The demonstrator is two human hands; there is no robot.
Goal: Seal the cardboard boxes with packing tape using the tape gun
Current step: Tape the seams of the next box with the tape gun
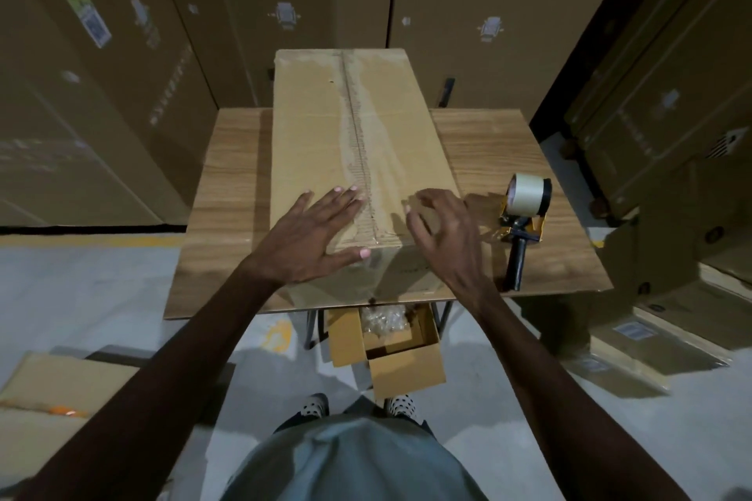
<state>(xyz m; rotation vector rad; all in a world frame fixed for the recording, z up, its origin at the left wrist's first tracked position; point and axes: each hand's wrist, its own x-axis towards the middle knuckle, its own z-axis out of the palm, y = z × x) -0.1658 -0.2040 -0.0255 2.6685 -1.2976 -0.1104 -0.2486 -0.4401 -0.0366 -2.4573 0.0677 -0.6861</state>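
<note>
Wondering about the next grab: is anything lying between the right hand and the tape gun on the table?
Nothing visible does. The right hand rests on the cardboard box near its right edge, and the tape gun lies just right of it on the table; only bare tabletop lies between them.

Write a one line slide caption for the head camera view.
Both hands, left and right, press on the taped long brown cardboard box; the yellow-and-black tape gun lies beside it on the wooden table.

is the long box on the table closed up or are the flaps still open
Closed. The cardboard box has both top flaps down flat, meeting at a centre seam under a glossy tape strip; the left hand lies flat on it.
</note>
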